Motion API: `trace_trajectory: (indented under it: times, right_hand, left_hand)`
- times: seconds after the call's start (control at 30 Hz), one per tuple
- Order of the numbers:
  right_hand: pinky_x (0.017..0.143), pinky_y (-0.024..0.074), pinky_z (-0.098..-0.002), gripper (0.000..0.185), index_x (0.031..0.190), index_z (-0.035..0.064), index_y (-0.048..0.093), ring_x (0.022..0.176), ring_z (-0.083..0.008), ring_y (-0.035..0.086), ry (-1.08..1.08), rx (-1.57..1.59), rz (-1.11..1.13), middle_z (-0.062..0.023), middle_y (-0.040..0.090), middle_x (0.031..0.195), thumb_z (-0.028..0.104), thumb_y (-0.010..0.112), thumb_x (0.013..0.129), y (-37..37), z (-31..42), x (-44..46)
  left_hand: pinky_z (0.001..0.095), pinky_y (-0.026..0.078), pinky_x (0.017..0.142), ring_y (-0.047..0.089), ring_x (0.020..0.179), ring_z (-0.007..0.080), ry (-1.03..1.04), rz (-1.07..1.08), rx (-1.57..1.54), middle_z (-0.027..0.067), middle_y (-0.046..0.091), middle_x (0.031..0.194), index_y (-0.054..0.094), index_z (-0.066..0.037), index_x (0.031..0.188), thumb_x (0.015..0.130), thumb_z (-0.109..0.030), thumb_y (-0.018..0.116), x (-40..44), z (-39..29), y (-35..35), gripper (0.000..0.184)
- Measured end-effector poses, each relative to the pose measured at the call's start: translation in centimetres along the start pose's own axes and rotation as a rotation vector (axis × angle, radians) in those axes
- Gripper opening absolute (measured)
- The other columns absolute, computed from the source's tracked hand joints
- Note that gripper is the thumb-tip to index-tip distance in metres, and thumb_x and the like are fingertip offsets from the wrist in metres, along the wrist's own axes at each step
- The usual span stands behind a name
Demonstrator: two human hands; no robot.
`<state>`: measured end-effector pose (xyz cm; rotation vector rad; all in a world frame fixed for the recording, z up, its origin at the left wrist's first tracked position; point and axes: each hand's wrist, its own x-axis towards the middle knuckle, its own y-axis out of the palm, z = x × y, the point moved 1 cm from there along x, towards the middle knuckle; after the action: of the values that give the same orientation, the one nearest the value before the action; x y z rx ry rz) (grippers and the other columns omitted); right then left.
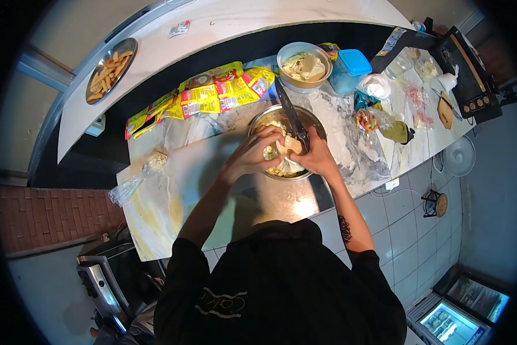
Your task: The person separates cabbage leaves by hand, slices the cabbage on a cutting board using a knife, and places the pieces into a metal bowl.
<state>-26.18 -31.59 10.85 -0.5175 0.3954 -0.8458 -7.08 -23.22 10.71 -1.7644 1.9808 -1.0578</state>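
Over a metal bowl my two hands meet around a pale tan piece of food. My left hand grips the piece from its left side with curled fingers. A dark-bladed knife is held in my right hand, its blade pointing away from me across the bowl's far rim. The right thumb reaches in to the same piece, and I cannot make out exactly what food it is. Pale yellowish chopped bits lie in the bowl, partly hidden by my hands.
Behind the bowl stands another bowl of pale food, beside a blue-lidded container. Yellow packets line the back left. A plastic bag lies left, and a plate of fries rests on the ledge. An oven stands far right.
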Motion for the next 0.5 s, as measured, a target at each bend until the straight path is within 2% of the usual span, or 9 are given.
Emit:
trace_trajectory:
  times: [0.13, 0.33, 0.5]
  right_hand:
    - [0.082, 0.0527, -0.0453, 0.075, 0.121, -0.0078, 0.045, 0.097, -0.0448, 0.065, -0.002, -0.002, 0.0, -0.0324, 0.066, 0.097, 0.03, 0.078, 0.066, 0.1, -0.2, 0.2]
    - [0.082, 0.0529, -0.045, 0.075, 0.121, -0.0086, 0.045, 0.097, -0.0451, 0.065, -0.025, 0.006, -0.002, -0.0332, 0.065, 0.098, 0.031, 0.078, 0.066, -0.2, 0.2, 0.4]
    - [0.083, 0.053, -0.0447, 0.076, 0.121, -0.0088, 0.045, 0.098, -0.0453, 0.065, -0.002, -0.033, 0.027, -0.0332, 0.065, 0.098, 0.031, 0.078, 0.066, -0.1, 0.1, 0.6]
  left_hand:
    - [0.0394, 0.043, 0.095, 0.056, 0.107, 0.0316, 0.019, -0.011, -0.137, 0.0137, 0.057, 0.109, 0.053, -0.002, 0.102, 0.072, -0.021, 0.077, -0.1, -0.8, -0.1, 0.042]
    - [0.038, 0.046, 0.092, 0.059, 0.104, 0.032, 0.014, -0.081, -0.114, 0.0157, 0.058, 0.109, 0.055, -0.002, 0.105, 0.072, -0.029, 0.082, -0.7, 0.3, 0.9, 0.05]
    - [0.038, 0.047, 0.089, 0.06, 0.101, 0.0312, -0.005, -0.088, -0.079, 0.0141, 0.059, 0.106, 0.058, -0.002, 0.103, 0.075, -0.027, 0.079, -0.8, 0.9, 0.6, 0.043]
